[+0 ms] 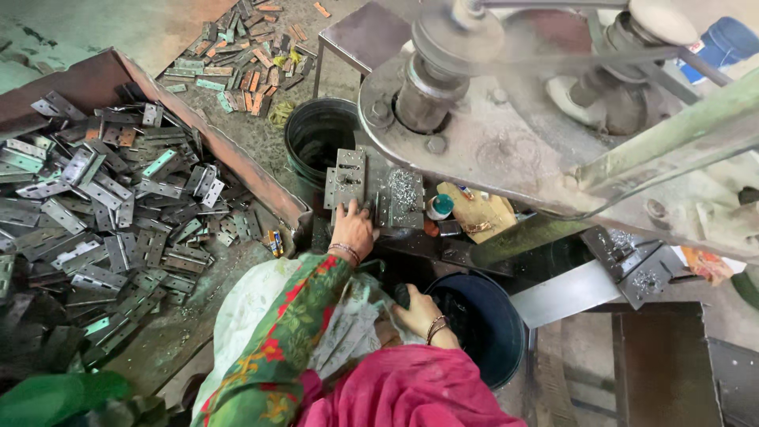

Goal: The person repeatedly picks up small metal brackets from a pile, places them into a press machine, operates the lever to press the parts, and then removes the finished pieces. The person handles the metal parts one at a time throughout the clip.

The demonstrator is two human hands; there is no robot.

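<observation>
The left hand (353, 229) presses its fingers flat on a grey metal hinge plate (345, 179) lying on the press bed, not clenched, prob. to keep it steady under the machine (474, 119). Arm reaches straight fwd, wrist w/ bangle. The right hand (417, 312) sits low near the lap, fingers curled on a small dark piece; what exactly, I cannot tell. It is beside the dark bucket (490, 332). A big pile of hinges (103, 213) lies left, close for picking.

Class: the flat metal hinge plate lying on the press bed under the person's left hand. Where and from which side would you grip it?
Probably by the near edge of the hinge plate, coming from the person's side where the left hand rests. It lies flat, with the press head overhanging the far side, so pinch the thin edge.
</observation>
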